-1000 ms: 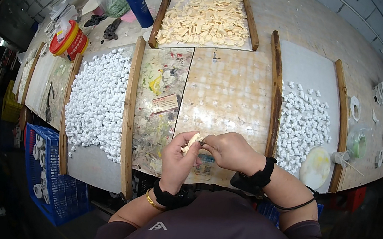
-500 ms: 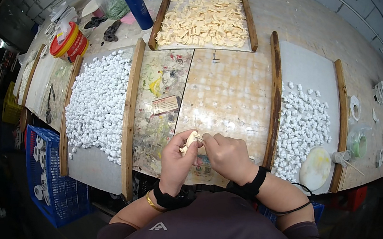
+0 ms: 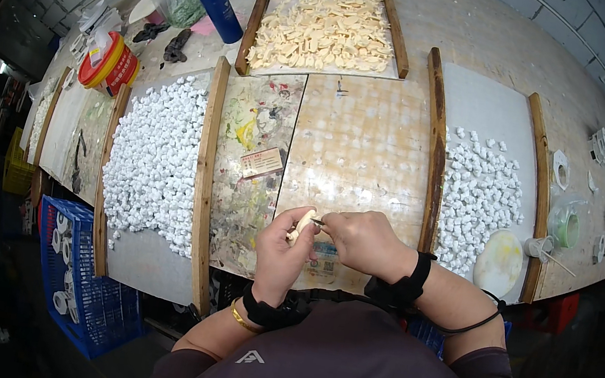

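Note:
Close to the table's near edge, my left hand [image 3: 283, 251] is closed on a small cream-coloured moulded piece [image 3: 303, 225], pinched between thumb and fingers. My right hand [image 3: 364, 239] grips a thin, dark-tipped tool [image 3: 317, 221], most of it hidden in the fingers. The tip meets the piece or lies right beside it; I cannot tell which. At the far side of the table, a pile of similar cream pieces [image 3: 331, 28] lies on a pale sheet between two wooden strips.
Many small white pieces [image 3: 153, 162] cover a board on the left, and more white pieces [image 3: 479, 182] lie on the right by a round pale slab [image 3: 499, 261]. Wooden strips [image 3: 206, 176] edge the boards. A blue bottle [image 3: 217, 7] and red-yellow bucket [image 3: 110, 66] stand far left.
My right hand has turned and shifted slightly right, and the tool's dark tip now shows at the cream piece. My left hand keeps its hold in nearly the same place.

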`<state>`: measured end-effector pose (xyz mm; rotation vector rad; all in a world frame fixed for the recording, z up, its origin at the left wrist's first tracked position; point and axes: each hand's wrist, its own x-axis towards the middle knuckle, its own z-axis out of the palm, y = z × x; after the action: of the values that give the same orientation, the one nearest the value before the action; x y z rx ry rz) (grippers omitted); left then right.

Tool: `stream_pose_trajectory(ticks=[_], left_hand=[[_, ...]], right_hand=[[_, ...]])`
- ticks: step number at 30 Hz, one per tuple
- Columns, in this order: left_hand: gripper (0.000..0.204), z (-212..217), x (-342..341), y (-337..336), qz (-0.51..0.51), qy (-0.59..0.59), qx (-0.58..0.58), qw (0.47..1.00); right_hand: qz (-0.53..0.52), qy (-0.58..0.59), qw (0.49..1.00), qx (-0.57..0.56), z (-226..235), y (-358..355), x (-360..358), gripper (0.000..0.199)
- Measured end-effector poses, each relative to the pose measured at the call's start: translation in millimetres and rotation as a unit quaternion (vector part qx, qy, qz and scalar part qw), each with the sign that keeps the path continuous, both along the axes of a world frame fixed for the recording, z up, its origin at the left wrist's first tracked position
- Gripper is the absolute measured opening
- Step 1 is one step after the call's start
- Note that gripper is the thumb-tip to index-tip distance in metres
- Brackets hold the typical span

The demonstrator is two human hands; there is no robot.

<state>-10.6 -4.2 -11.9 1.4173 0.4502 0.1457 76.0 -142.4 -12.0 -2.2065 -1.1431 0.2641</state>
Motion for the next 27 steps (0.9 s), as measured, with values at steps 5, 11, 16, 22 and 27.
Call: stream_pose_trajectory(ticks=[5, 11, 16, 22, 27], left_hand=[[0.022, -2.2, -0.8, 1.3, -0.011, 0.005, -0.002, 1.000], [0.023, -1.9, -0.7, 3.0, -0.026, 0.003, -0.016, 1.000], [0.025, -3.5, -0.7, 4.9, -0.047, 0.001, -0.015, 0.999], [0.034, -5.6, 2.1, 9.2, -0.059, 0.019, -0.124, 0.990], [0.037, -5.5, 3.3, 9.8, -0.054, 0.024, -0.153, 0.986]], right_hand=[[0.010, 0.030, 0.999, -0.014, 4.5, -1.1, 3.2, 0.009], [0.008, 0.065, 0.998, -0.009, 3.9, -2.9, 4.9, 0.010], [0.035, 0.135, 0.990, -0.015, 5.5, -4.5, 13.5, 0.017], [0.000, 0.106, 0.994, 0.017, -7.4, -6.1, 8.9, 0.017], [-0.048, 0.038, 0.997, 0.047, -8.9, -5.9, -3.2, 0.014]])
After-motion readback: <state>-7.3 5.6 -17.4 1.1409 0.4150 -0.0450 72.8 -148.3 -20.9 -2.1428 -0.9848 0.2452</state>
